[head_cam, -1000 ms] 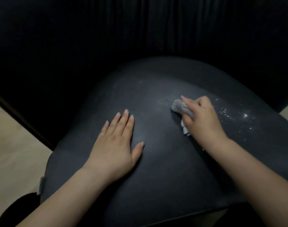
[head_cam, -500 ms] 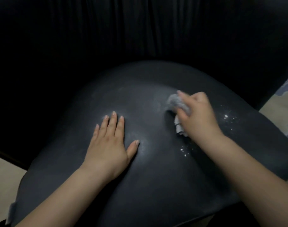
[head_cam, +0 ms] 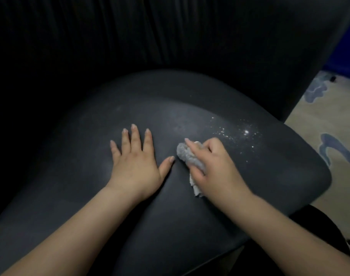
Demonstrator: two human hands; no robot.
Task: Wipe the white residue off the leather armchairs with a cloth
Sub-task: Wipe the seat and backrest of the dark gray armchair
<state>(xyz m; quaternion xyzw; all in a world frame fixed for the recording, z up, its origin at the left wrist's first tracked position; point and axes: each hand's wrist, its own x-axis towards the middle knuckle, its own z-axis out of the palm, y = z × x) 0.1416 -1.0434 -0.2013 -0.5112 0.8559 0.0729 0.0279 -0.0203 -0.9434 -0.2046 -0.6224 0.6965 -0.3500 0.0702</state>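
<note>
Forearms: two bare forearms are seen entering from the bottom edge and are extended over the dark seat.
Seat cushion (head_cam: 170,216): a rounded, dark leather surface is presented, filling most of the lower view; a dull sheen is noted across its middle, and its right front corner is rounded off near the floor.
Left hand (head_cam: 135,164): it is laid flat, palm down, on the cushion left of centre; the fingers are held straight and slightly spread, the thumb is stretched out to the right, and nothing is held.
Right hand (head_cam: 216,166): it is closed over a crumpled cloth, with the index finger stretched along the top of the wad and the other fingers curled around it.
Cloth (head_cam: 188,158): a grey-white wad is pressed against the cushion under the right hand, just beside the left thumb tip; a paler tail is seen trailing out below the palm.
White residue (head_cam: 238,134): a scatter of bright specks is recorded on the cushion beyond and to the right of the cloth, apart from it; a faint pale haze is noted on the leather to the left of the specks.
Backrest (head_cam: 170,36): a black upright panel with vertical pleats is seen behind the cushion; its left portion is lost in shadow.
Floor (head_cam: 329,124): at the right edge, a beige covering with blue-grey cloud-like motifs is visible.
</note>
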